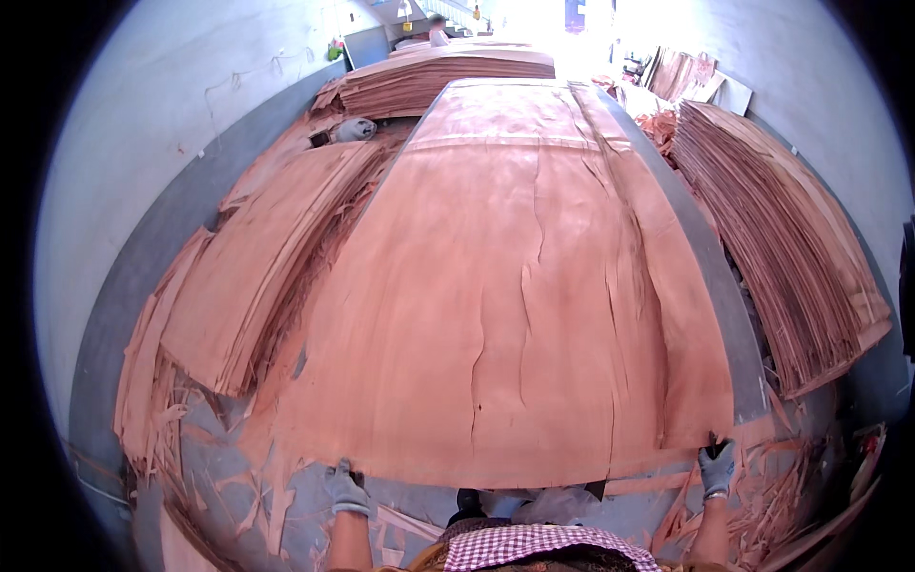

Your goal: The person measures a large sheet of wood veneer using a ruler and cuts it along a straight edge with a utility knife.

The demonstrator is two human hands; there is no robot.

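Note:
A large reddish wood veneer sheet (448, 315) with long wavy splits lies spread in the middle, on a pile whose grey right side shows. My left hand (345, 488), in a grey glove, has its fingers closed on the sheet's near edge, left of centre. My right hand (715, 469), also gloved in grey with dark fingertips, grips the near right corner, where a narrower strip of veneer (691, 381) lies along that side. Both hands are far apart, with my forearms coming up from the lower edge beside a purple checkered apron (534, 545).
Veneer stacks stand at the left (257, 248), right (782, 248) and back (438, 81). Torn scraps (276, 515) litter the grey floor (419, 505). Walls (124, 172) close both sides. A co-worker (439, 36) is at the back, near a stairway (457, 14) and a bright opening.

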